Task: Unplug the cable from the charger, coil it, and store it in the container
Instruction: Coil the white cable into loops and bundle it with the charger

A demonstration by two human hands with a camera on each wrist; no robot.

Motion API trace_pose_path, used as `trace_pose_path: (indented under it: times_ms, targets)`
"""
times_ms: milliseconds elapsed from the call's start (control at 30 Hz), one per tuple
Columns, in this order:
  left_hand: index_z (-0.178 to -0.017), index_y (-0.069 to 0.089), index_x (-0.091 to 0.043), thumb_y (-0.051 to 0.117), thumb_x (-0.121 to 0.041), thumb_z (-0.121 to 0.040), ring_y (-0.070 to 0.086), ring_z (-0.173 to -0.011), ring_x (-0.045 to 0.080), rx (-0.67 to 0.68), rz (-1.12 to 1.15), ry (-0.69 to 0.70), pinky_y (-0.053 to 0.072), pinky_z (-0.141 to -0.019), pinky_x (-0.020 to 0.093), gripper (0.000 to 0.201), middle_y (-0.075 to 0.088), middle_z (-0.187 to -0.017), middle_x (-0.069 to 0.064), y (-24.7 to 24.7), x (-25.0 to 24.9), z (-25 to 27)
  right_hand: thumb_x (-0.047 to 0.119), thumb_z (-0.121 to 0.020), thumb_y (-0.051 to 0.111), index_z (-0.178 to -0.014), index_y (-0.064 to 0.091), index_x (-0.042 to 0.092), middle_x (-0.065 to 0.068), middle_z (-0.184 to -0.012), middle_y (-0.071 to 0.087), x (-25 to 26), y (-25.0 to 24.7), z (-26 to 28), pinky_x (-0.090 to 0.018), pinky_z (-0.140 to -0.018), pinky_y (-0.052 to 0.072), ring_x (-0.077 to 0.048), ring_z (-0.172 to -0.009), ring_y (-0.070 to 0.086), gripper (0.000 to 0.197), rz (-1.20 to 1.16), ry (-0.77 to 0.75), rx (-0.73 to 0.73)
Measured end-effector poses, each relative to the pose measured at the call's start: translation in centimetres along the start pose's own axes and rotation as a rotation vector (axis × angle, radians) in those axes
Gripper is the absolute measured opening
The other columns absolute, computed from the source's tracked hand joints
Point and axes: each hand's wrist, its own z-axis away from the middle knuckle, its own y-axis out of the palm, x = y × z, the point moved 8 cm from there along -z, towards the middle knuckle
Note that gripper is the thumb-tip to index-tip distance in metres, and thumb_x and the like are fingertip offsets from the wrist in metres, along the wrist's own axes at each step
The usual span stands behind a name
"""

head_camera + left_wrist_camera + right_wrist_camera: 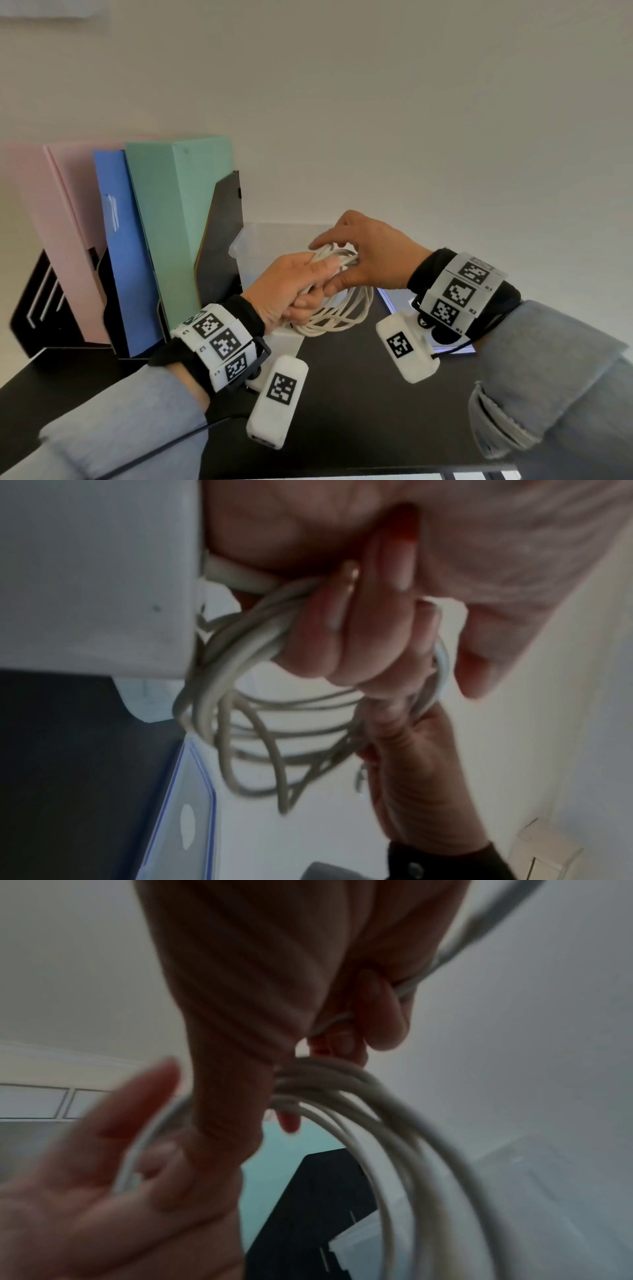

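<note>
Both hands, left (286, 291) and right (368, 257), are gripping the coiled cable (337, 315) before the clear container (253, 246); 3 folders (161, 222) are standing along the black surface's (342, 411) far-left edge.

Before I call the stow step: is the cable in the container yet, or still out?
Still out. The coiled cable hangs between the left hand and right hand, in front of the clear container.

Cable (337, 317) ends hidden inside both blurred hands' grip
</note>
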Motion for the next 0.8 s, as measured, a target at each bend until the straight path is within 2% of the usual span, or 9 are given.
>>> trace_pose_path:
  times_ms: [100,133,233,300,400,533,633,700,800]
  targets:
    - [-0.069,0.054,-0.013,0.067,-0.03,-0.079,0.022,-0.029,0.004,-0.007,-0.012,0.001,0.016,-0.036,0.017,0.024,0.033,-0.04,-0.007,-0.1,0.0,0.2,0.041,-0.072,0.073,-0.091,0.064,0.017,0.009,-0.086,0.043,-0.4,1.0,0.1,-0.024,-0.07,0.041,-0.008,-0.073,0.048,0.032,0.021,0.027,0.075]
    - [-0.071,0.054,-0.012,0.069,-0.029,-0.076,0.021,-0.03,0.004,-0.025,-0.009,0.007,0.016,-0.035,0.016,0.024,0.032,-0.04,-0.006,-0.2,0.0,0.3,0.039,-0.076,0.07,-0.084,0.062,0.012,0.007,-0.083,0.044,-0.3,1.3,0.1,-0.022,-0.066,0.038,-0.009,-0.07,0.046,0.03,0.012,0.021,0.083]
    - [-0.077,0.054,-0.008,0.066,-0.034,-0.069,0.022,-0.03,0.005,-0.085,-0.006,0.02,0.017,-0.034,0.016,0.03,0.032,-0.041,-0.005,-0.7,-0.1,0.1,0.033,-0.083,0.065,-0.085,0.06,0.0,-0.006,-0.082,0.049,0.0,1.6,0.2,-0.014,-0.058,0.034,-0.015,-0.071,0.047,0.034,-0.08,0.012,0.072]
    - [-0.075,0.054,-0.008,0.064,-0.039,-0.07,0.023,-0.029,0.005,-0.136,-0.009,0.027,0.018,-0.034,0.015,0.034,0.032,-0.04,-0.005,-1.1,-0.1,-0.1,0.029,-0.086,0.063,-0.083,0.058,0.002,-0.008,-0.077,0.051,-0.1,2.0,0.3,-0.016,-0.057,0.035,-0.016,-0.068,0.046,0.028,-0.184,0.035,0.069]
    - [-0.069,0.049,-0.014,0.061,-0.044,-0.073,0.023,-0.031,0.007,-0.19,-0.026,0.052,0.019,-0.035,0.017,0.033,0.031,-0.041,-0.006,-1.5,-0.3,-0.2,0.021,-0.088,0.059,-0.079,0.052,0.013,0.001,-0.068,0.047,-0.7,2.7,0.4,-0.021,-0.059,0.037,-0.012,-0.062,0.043,0.013,-0.325,0.12,0.053]
    - [-0.064,0.044,-0.016,0.053,-0.036,-0.088,0.024,-0.032,0.007,-0.261,-0.016,0.098,0.019,-0.037,0.02,0.033,0.03,-0.041,-0.006,-1.4,-0.7,-0.4,0.015,-0.086,0.056,-0.087,0.057,-0.001,-0.009,-0.073,0.053,-0.6,2.7,0.1,-0.03,-0.064,0.04,-0.016,-0.067,0.047,0.016,-0.422,0.155,-0.067]
    - [-0.071,0.044,-0.013,0.052,-0.04,-0.088,0.025,-0.034,0.007,-0.267,-0.07,0.153,0.02,-0.037,0.019,0.033,0.029,-0.045,-0.004,-1.1,-1.5,-0.7,0.02,-0.09,0.052,-0.076,0.057,-0.001,-0.008,-0.065,0.049,-0.7,2.0,-0.1,-0.032,-0.06,0.037,-0.016,-0.061,0.043,0.026,-0.45,0.173,-0.218]
    - [-0.075,0.043,-0.012,0.056,-0.048,-0.079,0.028,-0.037,0.007,-0.262,-0.139,0.178,0.023,-0.036,0.019,0.038,0.032,-0.049,-0.003,-1.2,-2.0,-0.9,0.021,-0.089,0.051,-0.072,0.055,0.003,-0.006,-0.062,0.047,-0.8,1.8,-0.2,-0.031,-0.058,0.036,-0.016,-0.058,0.041,0.026,-0.443,0.191,-0.254]
    - [-0.097,0.049,-0.003,0.063,-0.051,-0.069,0.041,-0.047,0.008,-0.294,-0.272,0.2,0.039,-0.046,0.022,0.058,0.045,-0.06,0.0,-2.1,-2.5,-1.0,0.015,-0.086,0.05,-0.065,0.049,0.011,-0.001,-0.058,0.045,-0.9,1.3,-0.3,-0.027,-0.056,0.035,-0.013,-0.055,0.039,0.022,-0.431,0.213,-0.29]
